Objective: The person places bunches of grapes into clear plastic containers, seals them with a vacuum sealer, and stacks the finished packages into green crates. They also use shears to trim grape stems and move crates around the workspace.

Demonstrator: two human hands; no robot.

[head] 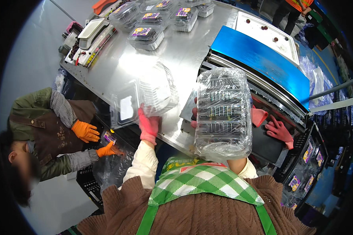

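Note:
My left hand point(148, 124), in a pink glove, grips the near edge of an open clear plastic clamshell container point(161, 91) over the steel table. Its flat lid, bearing a white patch, is folded out to the left. My right hand point(194, 114) is mostly hidden behind a film-wrapped clear plastic container package point(223, 114); only gloved fingertips show at its left side. The package is held up in front of the wrapping machine, its ribbed plastic visible through crinkled film.
Filled, labelled clamshells point(147, 36) and a weighing scale point(89, 41) stand at the back of the steel table point(106, 70). A blue-topped film wrapper point(259, 64) and white tray point(267, 32) are right. A loose pink glove point(279, 132) lies nearby. A co-worker in orange gloves point(85, 131) is left.

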